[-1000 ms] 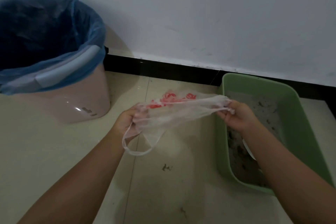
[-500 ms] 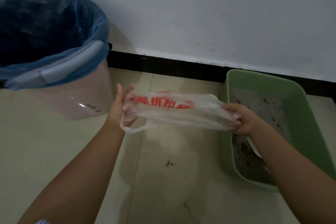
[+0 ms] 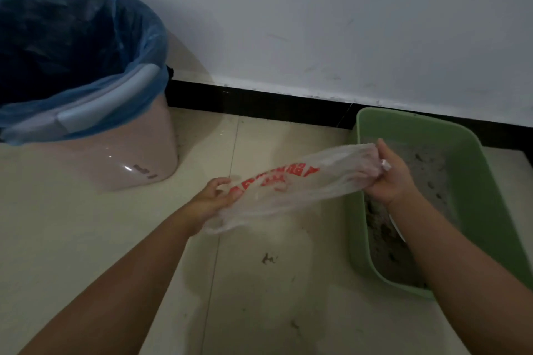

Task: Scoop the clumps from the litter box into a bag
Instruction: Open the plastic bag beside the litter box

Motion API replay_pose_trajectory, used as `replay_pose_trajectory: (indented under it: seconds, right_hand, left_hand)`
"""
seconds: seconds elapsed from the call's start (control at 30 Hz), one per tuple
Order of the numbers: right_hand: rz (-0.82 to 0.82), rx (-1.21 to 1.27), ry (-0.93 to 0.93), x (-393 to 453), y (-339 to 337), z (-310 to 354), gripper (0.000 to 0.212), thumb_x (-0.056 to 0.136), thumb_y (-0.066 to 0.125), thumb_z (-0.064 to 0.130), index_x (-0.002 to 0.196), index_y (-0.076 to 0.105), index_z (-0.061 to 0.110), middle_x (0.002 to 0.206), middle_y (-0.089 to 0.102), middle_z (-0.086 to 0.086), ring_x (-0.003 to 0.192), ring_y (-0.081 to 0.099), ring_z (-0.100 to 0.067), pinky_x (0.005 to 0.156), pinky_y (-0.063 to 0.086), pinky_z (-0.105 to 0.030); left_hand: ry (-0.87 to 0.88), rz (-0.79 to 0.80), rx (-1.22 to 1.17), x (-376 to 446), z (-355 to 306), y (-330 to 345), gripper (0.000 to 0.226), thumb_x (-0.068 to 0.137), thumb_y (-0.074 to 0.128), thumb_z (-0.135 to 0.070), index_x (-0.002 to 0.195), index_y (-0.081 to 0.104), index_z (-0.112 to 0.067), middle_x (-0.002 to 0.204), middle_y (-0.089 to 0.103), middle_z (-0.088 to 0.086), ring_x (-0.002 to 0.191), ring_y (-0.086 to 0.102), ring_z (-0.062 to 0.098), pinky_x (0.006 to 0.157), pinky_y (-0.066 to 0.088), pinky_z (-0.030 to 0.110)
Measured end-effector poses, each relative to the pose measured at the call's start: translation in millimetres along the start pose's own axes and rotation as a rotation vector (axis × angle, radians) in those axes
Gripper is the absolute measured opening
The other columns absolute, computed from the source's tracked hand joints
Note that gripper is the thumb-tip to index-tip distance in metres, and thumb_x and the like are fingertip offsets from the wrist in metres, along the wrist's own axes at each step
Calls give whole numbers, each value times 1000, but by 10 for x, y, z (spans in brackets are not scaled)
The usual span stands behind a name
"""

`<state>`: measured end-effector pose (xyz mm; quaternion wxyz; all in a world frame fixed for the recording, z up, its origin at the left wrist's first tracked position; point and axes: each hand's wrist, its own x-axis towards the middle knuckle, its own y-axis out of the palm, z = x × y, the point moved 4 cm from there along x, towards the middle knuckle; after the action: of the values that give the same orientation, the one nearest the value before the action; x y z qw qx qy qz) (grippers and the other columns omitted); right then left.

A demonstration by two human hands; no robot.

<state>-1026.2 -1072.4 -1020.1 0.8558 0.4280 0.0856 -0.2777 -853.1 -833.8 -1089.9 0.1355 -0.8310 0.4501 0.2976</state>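
Since a moment ago the right hand has lifted, so the clear plastic bag now slants upward from the left hand toward the green litter box. Both hands pinch its ends. Its red lettering is too blurred to read.

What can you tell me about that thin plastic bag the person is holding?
The plastic bag is thin, see-through and crinkled, with red printed lettering along its upper side. It hangs in the air, stretched slantwise between both hands: the left hand holds its lower end, and the right hand grips its higher end bunched together, above the near edge of the green litter box. It looks empty and its mouth is not yet opened.
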Motion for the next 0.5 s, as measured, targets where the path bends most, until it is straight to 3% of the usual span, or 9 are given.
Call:
replay_pose_trajectory:
  seconds: [0.07,0.13,0.2,0.27,0.37,0.4,0.43,0.47,0.5]
  right_hand:
    - [-45,18,-21,-12,-59,-39,66,23,95,24,77,74,-7,77,74,-21,71,74,-29,56,60,-40]
    - [-84,-9,-2,2,-51,-106,61,40,92,23,86,72,-10,85,73,-25,79,73,-33,66,60,-45]
    - [-102,-21,36,0,2,-133,59,36,93,24,82,73,-8,84,73,-24,77,73,-31,65,61,-41]
    - [-248,-100,61,13,-71,-114,38,42,93,24,62,72,-1,65,72,-18,57,72,-25,46,58,-32]
    - [-434,-129,106,-66,-269,-41,29,68,80,24,60,57,8,44,65,-7,38,64,-17,36,52,-23]
    - [-444,-130,114,-89,-302,-44,33,58,86,23,62,57,8,44,65,-7,37,64,-16,35,52,-23]
    - [-421,-125,125,-110,-300,-64,49,33,95,21,62,59,8,46,66,-7,38,64,-16,36,52,-23]
    - [-396,-126,142,-113,-332,-81,66,8,96,22,62,60,8,48,67,-8,40,65,-17,37,53,-23]
    - [-385,-162,159,-128,-326,-92,73,-1,94,26,63,62,8,52,69,-9,42,66,-17,38,54,-24]
  left_hand:
    - [-56,117,100,-7,86,164,41,75,72,-19,109,49,-21,92,63,1,79,60,16,66,45,26]
    - [-106,183,129,-45,179,356,15,74,61,0,87,58,-7,68,67,3,61,64,14,56,51,20]
    - [-128,173,-66,-64,222,382,30,83,37,18,63,48,-2,40,56,-1,35,55,7,40,48,14]
    - [-137,96,-334,26,117,325,35,81,25,19,60,42,-4,32,50,-1,26,50,8,34,43,10]
    - [-158,107,-635,-19,-87,185,13,49,58,-3,57,48,-5,30,45,1,21,41,12,31,33,7]
    - [-125,137,-662,-41,-127,161,28,31,72,-7,51,53,-6,31,45,2,21,39,12,33,33,8]
    - [-102,179,-700,-95,-158,156,37,15,78,-7,45,57,-7,34,48,3,22,41,13,34,36,8]
    - [-89,210,-749,-97,-148,151,43,6,81,-6,42,58,-8,36,51,5,24,45,15,35,41,9]
    - [-77,232,-769,-108,-144,154,44,5,84,-7,42,59,-8,37,53,6,25,48,15,36,44,11]
